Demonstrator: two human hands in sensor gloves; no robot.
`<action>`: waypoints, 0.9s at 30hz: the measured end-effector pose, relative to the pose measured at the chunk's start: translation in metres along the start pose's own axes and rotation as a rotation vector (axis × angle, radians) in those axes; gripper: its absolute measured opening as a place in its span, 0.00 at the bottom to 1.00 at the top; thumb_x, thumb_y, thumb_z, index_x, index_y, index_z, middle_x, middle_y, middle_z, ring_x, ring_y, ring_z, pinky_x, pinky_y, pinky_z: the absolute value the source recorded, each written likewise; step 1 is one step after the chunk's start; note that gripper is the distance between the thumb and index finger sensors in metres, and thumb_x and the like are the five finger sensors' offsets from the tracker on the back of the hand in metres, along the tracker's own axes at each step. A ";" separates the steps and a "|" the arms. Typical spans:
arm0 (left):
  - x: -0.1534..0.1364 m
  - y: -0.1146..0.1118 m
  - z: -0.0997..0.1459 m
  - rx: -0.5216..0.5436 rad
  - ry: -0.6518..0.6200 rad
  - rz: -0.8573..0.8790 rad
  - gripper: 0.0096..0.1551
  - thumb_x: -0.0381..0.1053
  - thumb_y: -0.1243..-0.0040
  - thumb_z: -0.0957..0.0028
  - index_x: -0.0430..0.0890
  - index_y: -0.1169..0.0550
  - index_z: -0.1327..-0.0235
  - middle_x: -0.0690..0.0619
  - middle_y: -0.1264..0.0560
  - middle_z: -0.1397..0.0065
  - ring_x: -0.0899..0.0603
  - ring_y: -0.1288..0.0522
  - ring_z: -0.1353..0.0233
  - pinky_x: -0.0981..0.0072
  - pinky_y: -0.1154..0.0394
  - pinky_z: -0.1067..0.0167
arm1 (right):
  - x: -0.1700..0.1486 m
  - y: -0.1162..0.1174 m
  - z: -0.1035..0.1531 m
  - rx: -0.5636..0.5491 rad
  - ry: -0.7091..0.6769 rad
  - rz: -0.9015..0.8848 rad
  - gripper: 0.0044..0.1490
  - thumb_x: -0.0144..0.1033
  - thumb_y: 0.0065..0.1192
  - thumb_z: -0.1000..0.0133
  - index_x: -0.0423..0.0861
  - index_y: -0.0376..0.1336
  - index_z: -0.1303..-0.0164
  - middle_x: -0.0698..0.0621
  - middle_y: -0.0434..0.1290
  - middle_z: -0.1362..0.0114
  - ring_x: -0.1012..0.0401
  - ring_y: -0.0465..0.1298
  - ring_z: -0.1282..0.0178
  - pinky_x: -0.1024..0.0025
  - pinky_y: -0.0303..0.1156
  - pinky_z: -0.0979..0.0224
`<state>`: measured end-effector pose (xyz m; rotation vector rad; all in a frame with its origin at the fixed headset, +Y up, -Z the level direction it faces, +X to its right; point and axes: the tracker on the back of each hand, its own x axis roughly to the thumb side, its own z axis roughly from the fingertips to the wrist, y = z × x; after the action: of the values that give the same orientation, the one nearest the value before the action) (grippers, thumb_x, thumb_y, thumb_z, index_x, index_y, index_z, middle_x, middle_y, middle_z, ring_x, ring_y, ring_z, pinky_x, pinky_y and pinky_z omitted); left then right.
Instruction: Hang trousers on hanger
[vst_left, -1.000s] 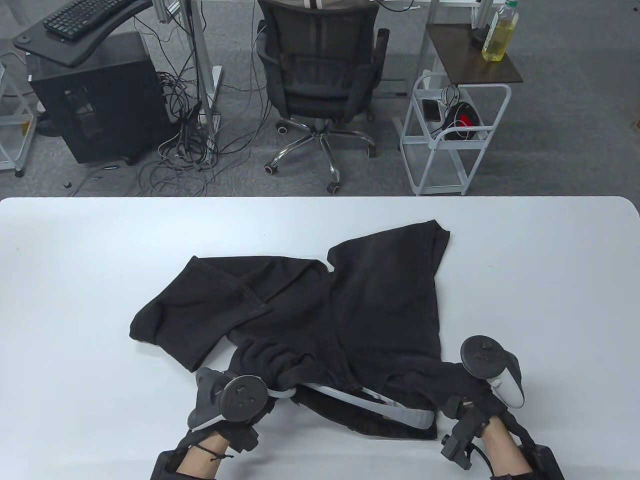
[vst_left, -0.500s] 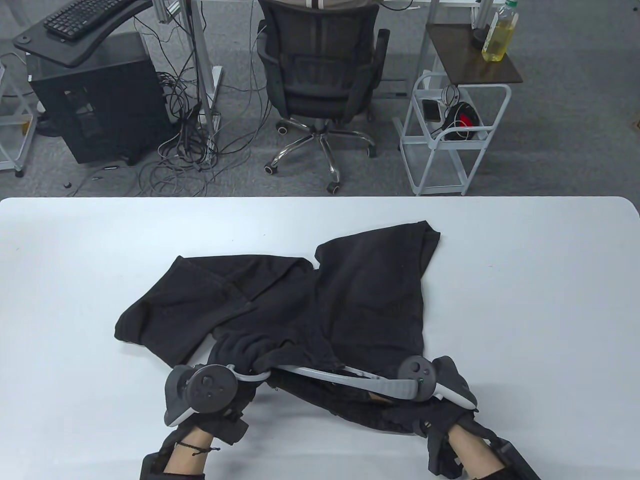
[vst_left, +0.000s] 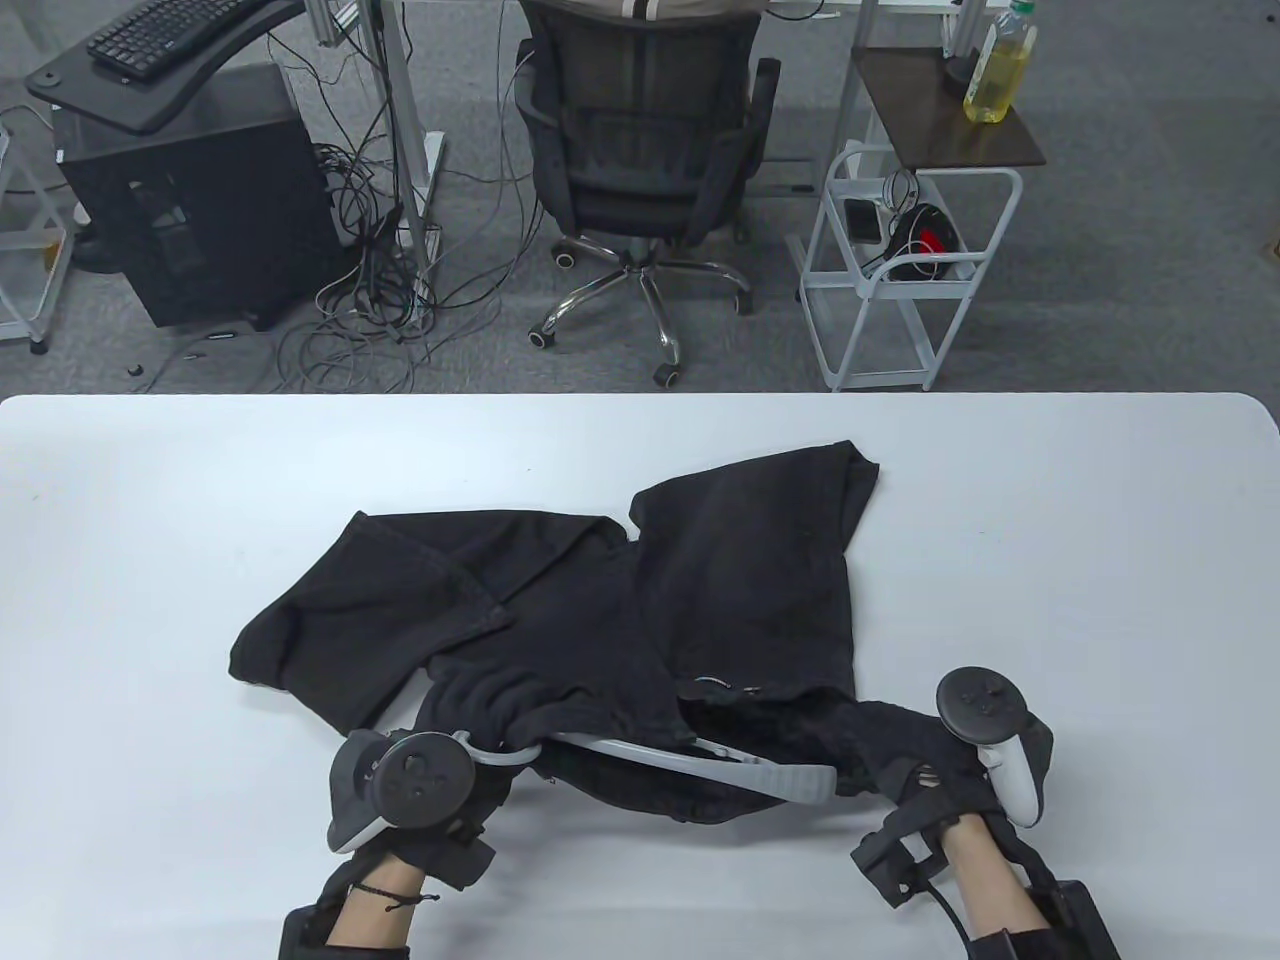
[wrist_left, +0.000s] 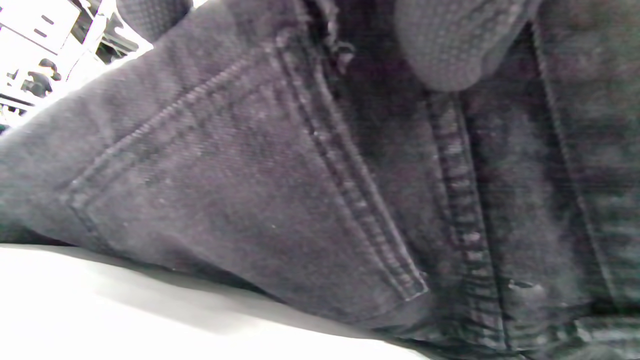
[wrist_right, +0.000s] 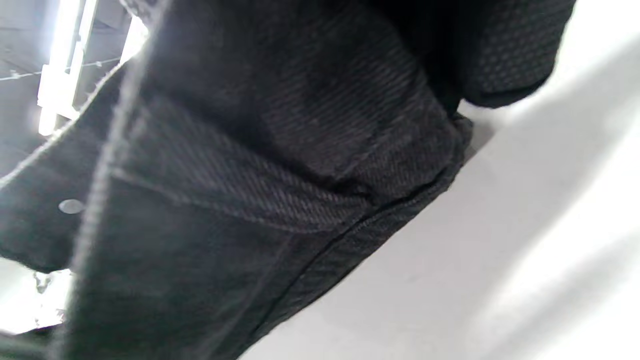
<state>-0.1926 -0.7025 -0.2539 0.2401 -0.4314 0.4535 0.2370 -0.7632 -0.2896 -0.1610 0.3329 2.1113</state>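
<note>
The black trousers (vst_left: 640, 620) lie on the white table (vst_left: 1100, 520), waistband at the near edge, with the grey hanger (vst_left: 700, 765) inside it. My left hand (vst_left: 420, 800) grips the bunched waistband at the hanger's left end; my right hand (vst_left: 960, 770) holds the waistband's right corner, pulled clear of the hanger tip. I judge the right side must be stretched taut and low, then drawn over that tip.
</note>
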 end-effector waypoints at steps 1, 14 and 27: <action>0.001 -0.001 0.000 -0.005 -0.003 -0.018 0.27 0.59 0.38 0.50 0.55 0.24 0.37 0.56 0.24 0.28 0.40 0.26 0.25 0.32 0.33 0.31 | 0.005 -0.002 0.004 -0.026 -0.022 0.025 0.28 0.52 0.60 0.47 0.45 0.77 0.51 0.43 0.82 0.40 0.46 0.81 0.45 0.56 0.78 0.46; 0.016 -0.014 -0.002 0.031 0.038 -0.184 0.27 0.60 0.40 0.48 0.55 0.25 0.36 0.55 0.24 0.27 0.41 0.24 0.27 0.34 0.30 0.32 | 0.068 -0.009 0.065 -0.327 -0.415 0.451 0.28 0.54 0.65 0.49 0.46 0.79 0.55 0.42 0.85 0.45 0.48 0.85 0.53 0.60 0.81 0.53; 0.042 -0.041 -0.008 -0.081 -0.021 -0.312 0.27 0.59 0.39 0.47 0.54 0.24 0.35 0.55 0.24 0.27 0.40 0.23 0.28 0.32 0.30 0.33 | 0.096 0.042 0.085 -0.290 -0.621 0.607 0.25 0.52 0.66 0.47 0.45 0.80 0.61 0.42 0.85 0.49 0.56 0.84 0.72 0.70 0.80 0.68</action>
<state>-0.1363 -0.7205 -0.2467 0.2291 -0.4237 0.1276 0.1518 -0.6814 -0.2252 0.4812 -0.3423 2.6589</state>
